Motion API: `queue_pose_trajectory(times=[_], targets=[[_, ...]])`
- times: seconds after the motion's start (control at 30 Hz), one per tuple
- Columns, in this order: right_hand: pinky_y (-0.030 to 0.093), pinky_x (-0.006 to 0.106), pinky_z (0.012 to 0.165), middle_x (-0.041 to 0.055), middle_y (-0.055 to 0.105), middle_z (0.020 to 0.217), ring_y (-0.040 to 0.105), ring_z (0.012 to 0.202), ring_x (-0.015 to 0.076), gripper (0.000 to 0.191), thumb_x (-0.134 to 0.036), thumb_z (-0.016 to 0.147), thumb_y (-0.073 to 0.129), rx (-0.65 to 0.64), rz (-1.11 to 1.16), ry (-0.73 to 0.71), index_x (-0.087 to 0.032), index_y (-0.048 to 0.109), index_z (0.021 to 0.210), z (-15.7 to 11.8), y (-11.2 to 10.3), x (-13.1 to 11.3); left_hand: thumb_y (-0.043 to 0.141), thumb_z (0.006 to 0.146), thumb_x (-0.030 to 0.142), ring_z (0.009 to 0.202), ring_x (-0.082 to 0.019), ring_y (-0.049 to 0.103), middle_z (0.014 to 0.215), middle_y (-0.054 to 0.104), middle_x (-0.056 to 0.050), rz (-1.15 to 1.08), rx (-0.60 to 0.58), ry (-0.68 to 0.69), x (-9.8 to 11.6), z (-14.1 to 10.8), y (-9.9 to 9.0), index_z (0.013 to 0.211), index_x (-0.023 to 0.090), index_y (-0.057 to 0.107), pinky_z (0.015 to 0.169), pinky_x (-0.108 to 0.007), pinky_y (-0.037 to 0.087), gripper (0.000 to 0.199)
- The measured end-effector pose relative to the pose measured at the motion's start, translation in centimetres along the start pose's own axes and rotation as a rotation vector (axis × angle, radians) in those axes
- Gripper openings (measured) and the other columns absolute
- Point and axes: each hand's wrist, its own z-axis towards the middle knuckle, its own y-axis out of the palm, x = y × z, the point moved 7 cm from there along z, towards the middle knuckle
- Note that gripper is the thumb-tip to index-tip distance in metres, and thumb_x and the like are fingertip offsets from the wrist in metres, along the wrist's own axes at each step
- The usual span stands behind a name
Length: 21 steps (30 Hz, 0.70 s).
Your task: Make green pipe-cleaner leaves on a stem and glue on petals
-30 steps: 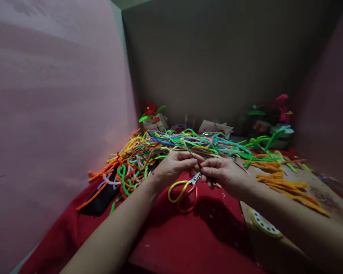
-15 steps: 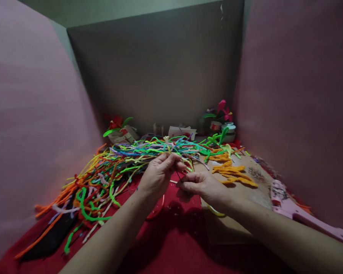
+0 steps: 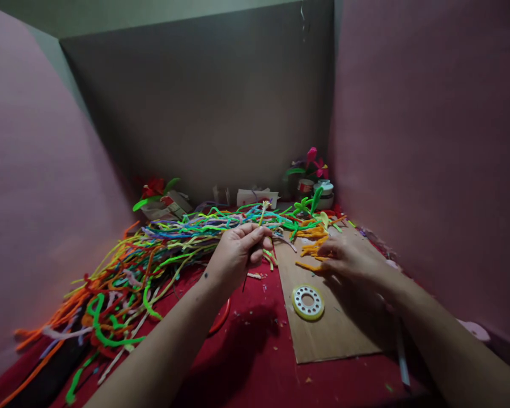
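Note:
My left hand (image 3: 249, 246) is closed around a thin stem, which shows as a dark wire (image 3: 245, 281) below the fist. At the stem's top, above my fingers, is a small pale yellow tuft (image 3: 266, 205). Over the cardboard, my right hand (image 3: 344, 258) reaches to the orange pipe cleaner pieces (image 3: 312, 247), thumb and fingers apart and slightly blurred. One orange piece (image 3: 307, 266) lies by the tip of its thumb; whether the fingertips touch it is unclear.
A large heap of coloured pipe cleaners (image 3: 174, 243) spreads across the left and back. A yellow-rimmed tape roll (image 3: 308, 302) lies on the cardboard (image 3: 331, 343), over red cloth (image 3: 246, 351). Pipe cleaner flowers (image 3: 317, 164) stand at the back right. A pink tool (image 3: 474, 330) shows beyond my right forearm.
My right hand has left the stem and moved right to the orange pieces. My left hand keeps the stem. The tape roll has come into full view, and the camera has turned slightly right.

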Motion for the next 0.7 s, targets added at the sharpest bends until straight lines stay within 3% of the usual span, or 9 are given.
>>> queue_pose_trajectory(times=[0.1,0.23,0.3,0.4,0.5,0.57,0.63,0.7], targets=[[0.038,0.030,0.067,0.0086,0.065,0.082,0.055,0.076,0.0197,0.013,-0.018,0.074,0.055,-0.010,-0.106,-0.096,-0.019,0.068,0.071,0.0,1.2,-0.9,0.066,0.072,0.032,0.037,0.000,0.028,0.059,0.056,0.001,0.047,0.014,-0.028,-1.1,-0.2,-0.2,0.076,0.012,0.062,0.037,-0.016,0.015,0.021],[0.037,0.030,0.064,0.0088,0.063,0.073,0.052,0.070,0.0189,0.021,-0.016,0.078,0.048,0.017,-0.116,-0.043,-0.016,0.064,0.066,0.0,0.8,-0.8,0.069,0.067,0.029,0.038,-0.001,0.025,0.057,0.053,0.004,0.095,0.067,-0.044,-2.7,-0.5,-1.2,0.080,0.013,0.063,0.039,-0.018,0.017,0.021],[0.038,0.030,0.064,0.0065,0.063,0.072,0.053,0.069,0.0178,0.021,-0.023,0.082,0.047,-0.017,0.052,0.005,-0.017,0.064,0.071,0.0,0.5,-1.0,0.070,0.066,0.027,0.042,-0.003,0.029,0.057,0.052,0.004,0.185,0.072,-0.021,-2.8,-0.7,-1.2,0.080,0.014,0.066,0.042,-0.018,0.023,0.019],[0.041,0.028,0.064,0.0028,0.062,0.072,0.054,0.068,0.0154,0.022,-0.034,0.082,0.050,-0.133,0.502,0.055,-0.018,0.064,0.079,-0.3,0.9,-2.4,0.070,0.066,0.024,0.061,-0.009,0.047,0.072,0.058,0.000,0.369,0.026,0.094,-2.0,-0.9,-0.3,0.080,0.016,0.071,0.058,-0.021,0.037,0.016],[0.042,0.026,0.062,0.0018,0.059,0.068,0.051,0.064,0.0135,0.021,-0.035,0.080,0.054,-0.177,0.776,0.060,-0.017,0.064,0.078,-0.6,1.3,-3.9,0.072,0.063,0.022,0.079,-0.015,0.052,0.079,0.060,-0.002,0.470,-0.048,0.163,-1.6,-1.0,0.7,0.075,0.018,0.074,0.072,-0.024,0.038,0.013],[0.041,0.026,0.061,0.0012,0.057,0.064,0.050,0.061,0.0127,0.019,-0.034,0.079,0.056,-0.162,0.841,0.061,-0.017,0.065,0.076,-0.7,1.5,-4.3,0.071,0.062,0.022,0.064,-0.012,0.048,0.066,0.056,0.000,0.466,-0.080,0.057,-2.5,-1.0,0.7,0.070,0.017,0.073,0.062,-0.023,0.036,0.010],[0.041,0.026,0.061,0.0008,0.056,0.062,0.050,0.060,0.0124,0.019,-0.034,0.079,0.057,-0.141,0.878,0.072,-0.017,0.065,0.074,-0.7,1.5,-4.5,0.070,0.064,0.027,0.047,-0.008,0.034,0.050,0.045,0.004,0.417,-0.115,-0.095,-3.9,-1.1,0.5,0.067,0.015,0.072,0.048,-0.023,0.024,0.012],[0.042,0.026,0.060,0.0009,0.057,0.061,0.050,0.058,0.0124,0.021,-0.036,0.077,0.058,-0.128,0.905,0.103,-0.017,0.065,0.074,-0.9,1.5,-4.5,0.070,0.064,0.033,0.042,-0.006,0.021,0.045,0.035,0.006,0.327,-0.147,-0.190,-4.8,-1.4,0.5,0.065,0.014,0.068,0.045,-0.024,0.013,0.019]])
